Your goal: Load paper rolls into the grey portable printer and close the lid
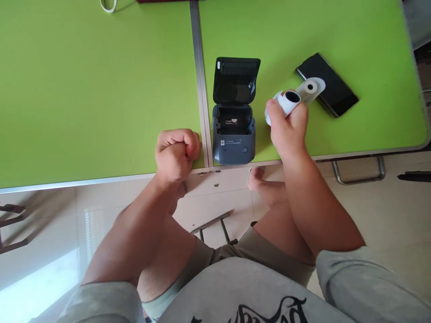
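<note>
A small dark grey printer stands near the table's front edge, its black lid raised and its inner compartment exposed. Left of it, my left hand rests as a fist at the table edge, with nothing visible in it. To the printer's right, my right hand is closed around a white paper roll with a dark hollow core. Just beyond that hand is a smaller white roll with a loose paper end, partly overlapping a black phone in view.
The green table has a metal seam running left of the printer. A white ring-shaped item lies at the far left, and a dark red edge shows at the top. Metal table legs show below.
</note>
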A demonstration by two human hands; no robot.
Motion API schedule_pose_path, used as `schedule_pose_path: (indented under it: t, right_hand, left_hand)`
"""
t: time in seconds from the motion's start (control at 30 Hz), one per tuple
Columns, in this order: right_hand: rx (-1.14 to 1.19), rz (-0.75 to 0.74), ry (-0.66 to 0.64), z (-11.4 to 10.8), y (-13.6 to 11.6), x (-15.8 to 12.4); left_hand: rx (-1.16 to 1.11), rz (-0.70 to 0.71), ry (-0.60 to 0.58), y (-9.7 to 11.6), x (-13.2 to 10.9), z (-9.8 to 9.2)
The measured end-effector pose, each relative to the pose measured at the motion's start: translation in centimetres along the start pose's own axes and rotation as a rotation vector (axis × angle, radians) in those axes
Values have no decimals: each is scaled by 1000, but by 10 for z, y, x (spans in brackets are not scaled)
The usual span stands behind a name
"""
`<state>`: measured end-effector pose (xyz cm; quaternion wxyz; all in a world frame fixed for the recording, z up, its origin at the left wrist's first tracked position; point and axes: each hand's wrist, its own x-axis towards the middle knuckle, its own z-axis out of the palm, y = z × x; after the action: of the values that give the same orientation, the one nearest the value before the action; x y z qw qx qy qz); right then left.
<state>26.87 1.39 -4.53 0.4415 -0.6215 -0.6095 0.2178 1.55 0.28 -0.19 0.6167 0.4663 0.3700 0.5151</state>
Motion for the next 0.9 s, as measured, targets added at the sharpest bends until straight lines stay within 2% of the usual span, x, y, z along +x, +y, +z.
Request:
schedule_pose_path:
  t: [0.1,0.13,0.33,0.43,0.5,0.57,0.67,0.73,0.9]
  right_hand:
    - [-195,-28,245,-5,-7,2]
    - [-238,-38,257,-5,-9,3]
    - [-313,4,94,-3,-8,4]
    - [-347,-65,116,-10,-21,-1]
    - [-366,-174,194,-18,-31,-5]
    - [-393,-260,330,-29,-34,-6]
    - [-435,-293,486,-43,-21,2]
    - [-483,-258,466,-51,-11,12]
    - [-492,-165,155,-63,0,28]
  left_hand:
    - [16,9,-2,1,-1,1]
    - [28,9,-6,0,-2,0]
    - [84,-28,-98,-5,-3,-8]
    - [86,-32,-114,-5,-3,-9]
    - [84,-30,-109,-5,-3,-9]
    - [84,-26,-106,-6,-3,-9]
    - [97,-7,-113,-7,-2,-9]
    - [116,4,-112,-7,-2,-8]
    - [154,16,-73,-5,-2,-3]
